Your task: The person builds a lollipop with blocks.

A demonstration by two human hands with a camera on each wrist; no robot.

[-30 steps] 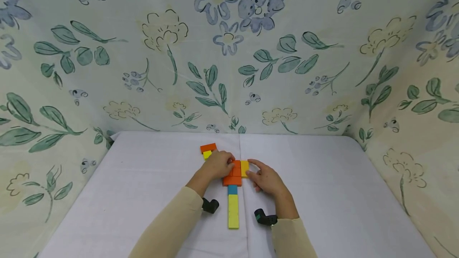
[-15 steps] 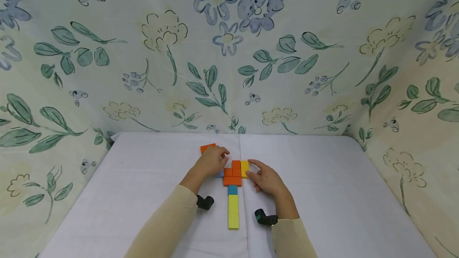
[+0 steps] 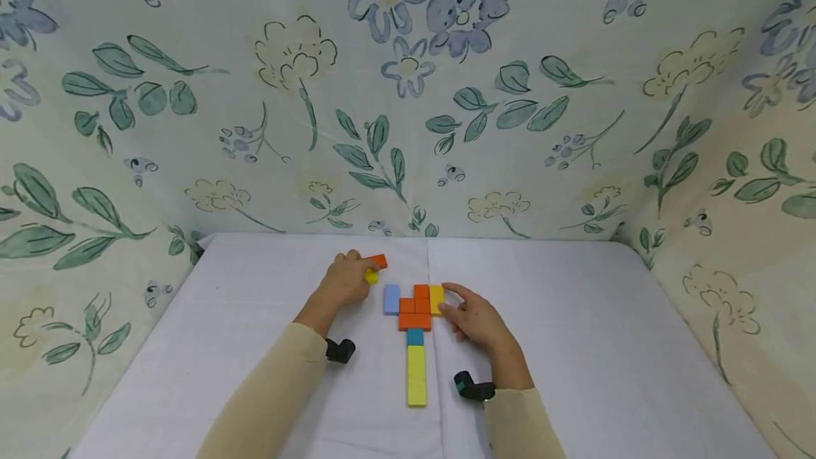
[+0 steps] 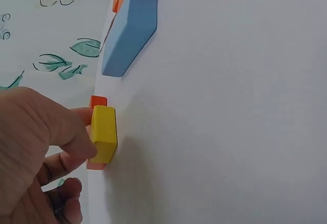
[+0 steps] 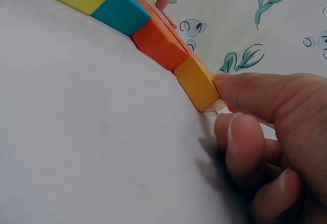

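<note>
My left hand (image 3: 344, 280) is at the back of the table, its thumb and forefinger pinching a small yellow block (image 4: 104, 132). An orange block (image 3: 379, 261) lies right behind that one. My right hand (image 3: 477, 319) holds a yellow-orange block (image 5: 195, 83) by its outer side, thumb near the front end and forefinger at the back corner. This block touches a cluster of orange blocks (image 3: 415, 321). On the cluster's left stands a light blue block (image 3: 392, 299). A teal block (image 3: 415, 337) and a long light-yellow strip (image 3: 416, 375) run from the cluster towards me.
A white cloth covers the table (image 3: 574, 346), with a crease down its middle. Floral fabric (image 3: 408, 126) hangs behind and at both sides. Black wrist cameras (image 3: 474, 387) sit on both wrists.
My left hand has moved left and back from the cluster to the small yellow block, uncovering the light blue block. My right hand has stayed at the yellow-orange block.
</note>
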